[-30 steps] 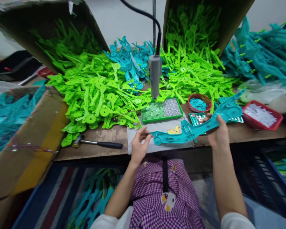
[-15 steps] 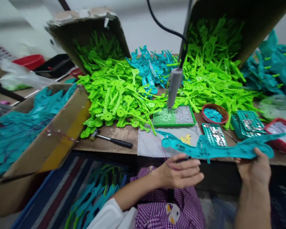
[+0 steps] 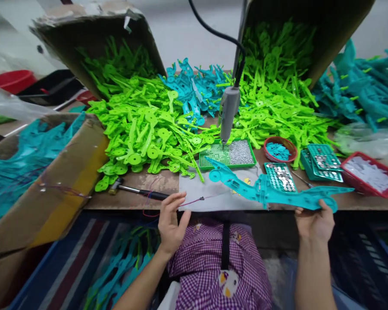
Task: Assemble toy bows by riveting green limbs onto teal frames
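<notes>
Head view: I've got the teal part [image 3: 278, 196] out over the cloth [image 3: 194, 186] and the counter's [image 3: 108, 201] front edge, right hand [image 3: 315, 221] clamped on its right end. My left hand [image 3: 173, 224] is well apart from it, thumb and fingers spread beside the thin wires [image 3: 190, 202], which loop by the hammer [image 3: 144, 192]. Screwdriver [image 3: 229, 110] hangs over the green tray [image 3: 242, 165]. My two cents: support that part level, one end-grip probably lets it droop, and go easy on the wires so they don't snag.
</notes>
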A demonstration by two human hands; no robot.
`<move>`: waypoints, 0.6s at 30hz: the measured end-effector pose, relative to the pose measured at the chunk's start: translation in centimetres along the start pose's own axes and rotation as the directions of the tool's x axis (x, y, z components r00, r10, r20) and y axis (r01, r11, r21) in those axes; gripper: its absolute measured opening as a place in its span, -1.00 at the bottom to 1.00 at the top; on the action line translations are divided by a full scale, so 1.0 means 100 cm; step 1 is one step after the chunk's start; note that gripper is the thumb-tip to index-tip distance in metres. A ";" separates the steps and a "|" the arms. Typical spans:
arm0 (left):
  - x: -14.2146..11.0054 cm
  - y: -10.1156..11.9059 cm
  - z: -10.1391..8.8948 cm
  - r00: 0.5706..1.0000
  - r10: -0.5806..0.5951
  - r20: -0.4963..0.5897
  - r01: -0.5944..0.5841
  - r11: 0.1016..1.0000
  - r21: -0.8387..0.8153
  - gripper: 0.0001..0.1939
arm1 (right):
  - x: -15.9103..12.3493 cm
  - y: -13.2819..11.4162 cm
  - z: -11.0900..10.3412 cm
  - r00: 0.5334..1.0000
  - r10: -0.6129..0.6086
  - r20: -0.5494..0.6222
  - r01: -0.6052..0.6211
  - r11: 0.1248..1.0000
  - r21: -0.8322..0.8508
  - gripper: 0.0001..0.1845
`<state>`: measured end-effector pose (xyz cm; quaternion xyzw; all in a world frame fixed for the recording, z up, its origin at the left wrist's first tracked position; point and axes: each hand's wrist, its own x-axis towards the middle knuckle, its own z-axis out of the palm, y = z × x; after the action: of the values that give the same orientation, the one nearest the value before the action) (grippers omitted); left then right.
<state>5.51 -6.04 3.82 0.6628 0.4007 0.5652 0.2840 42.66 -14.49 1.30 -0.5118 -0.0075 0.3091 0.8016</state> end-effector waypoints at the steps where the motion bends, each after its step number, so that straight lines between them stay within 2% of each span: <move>1: -0.002 -0.004 -0.001 0.999 -0.030 0.023 0.030 0.999 0.017 -0.71 | -0.001 -0.001 -0.002 1.000 -0.017 0.002 0.017 1.000 0.001 -0.76; 4: -0.004 -0.019 -0.012 0.991 -0.099 0.095 0.086 0.987 0.134 -0.69 | -0.004 -0.004 -0.009 0.999 -0.051 0.019 0.051 0.999 0.010 -0.75; 7: 0.002 -0.031 -0.031 0.979 -0.144 0.147 0.101 0.958 0.270 -0.69 | -0.006 -0.006 -0.016 0.998 -0.054 0.027 0.054 0.998 0.011 -0.79; 13: 0.023 -0.035 -0.066 0.969 -0.078 0.233 -0.032 0.900 0.435 -0.83 | -0.006 -0.003 -0.017 0.998 -0.070 0.007 0.070 0.998 -0.002 -0.82; 18: 0.019 -0.040 -0.066 0.959 -0.059 0.278 -0.073 0.894 0.442 -0.83 | -0.008 0.007 -0.007 0.998 -0.057 -0.018 0.056 0.997 -0.057 -0.83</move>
<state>-1.73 -2.91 2.84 0.7859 0.4728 0.3575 0.1762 41.87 -15.23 0.61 -0.5367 -0.0226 0.2808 0.7953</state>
